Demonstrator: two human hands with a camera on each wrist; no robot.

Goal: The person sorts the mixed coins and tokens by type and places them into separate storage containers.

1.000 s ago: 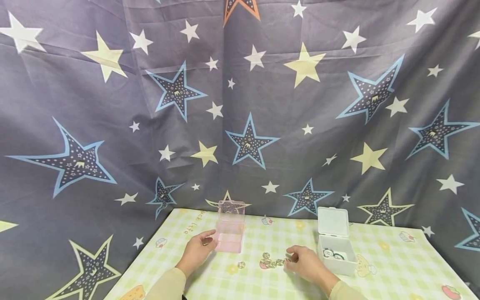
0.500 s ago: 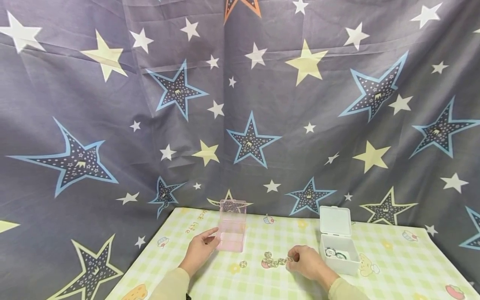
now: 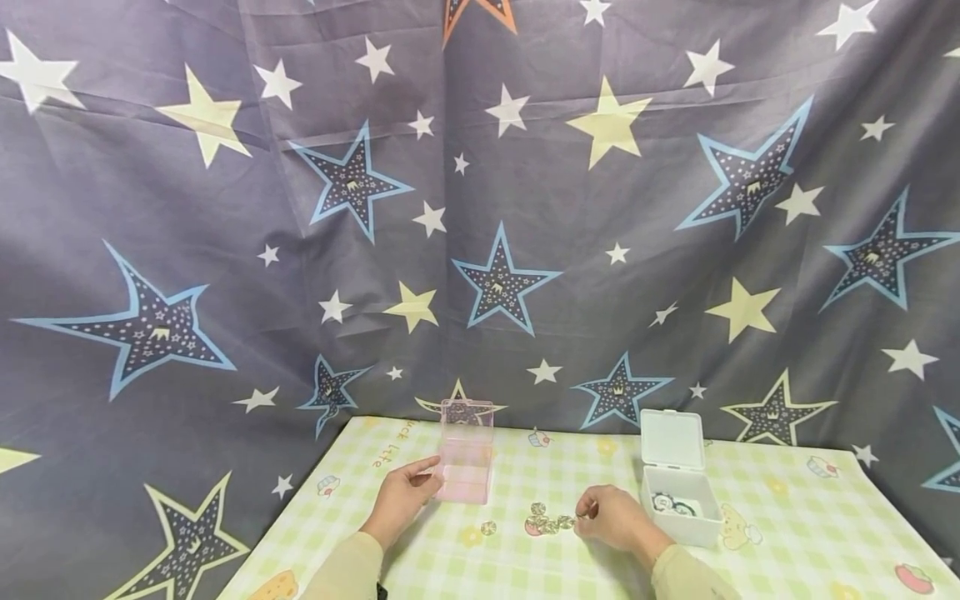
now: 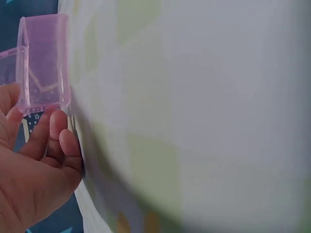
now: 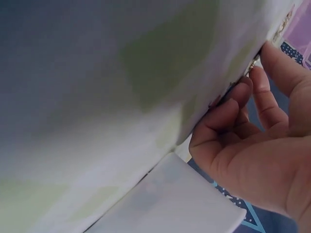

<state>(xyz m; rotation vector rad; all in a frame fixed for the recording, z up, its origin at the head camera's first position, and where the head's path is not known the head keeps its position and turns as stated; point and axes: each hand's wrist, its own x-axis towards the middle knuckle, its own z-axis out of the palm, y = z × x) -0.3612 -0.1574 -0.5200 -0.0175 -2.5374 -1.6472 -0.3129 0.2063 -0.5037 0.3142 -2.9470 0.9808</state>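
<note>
My left hand [image 3: 405, 497] is at the left wall of a see-through pink box [image 3: 463, 492], its fingers touching the side. In the left wrist view the other fingers are loosely bent below the pink box [image 4: 46, 63]. My right hand [image 3: 611, 518] is low over the table at the right end of a small cluster of round gold-toned pieces [image 3: 551, 525]. Its thumb and forefinger pinch one gold-toned piece [image 5: 252, 64], mostly hidden by the fingers. A single round piece [image 3: 488, 528] lies apart to the left.
A white box [image 3: 686, 525] with its lid [image 3: 672, 439] raised stands right of my right hand, holding round green, white and dark items [image 3: 672, 504]. A checked cloth [image 3: 810, 533] covers the table. A star-patterned curtain [image 3: 525, 192] hangs behind it.
The whole view has shifted slightly. My right fingers stay at the right end of the cluster with only small movement, and my left hand remains at the pink box.
</note>
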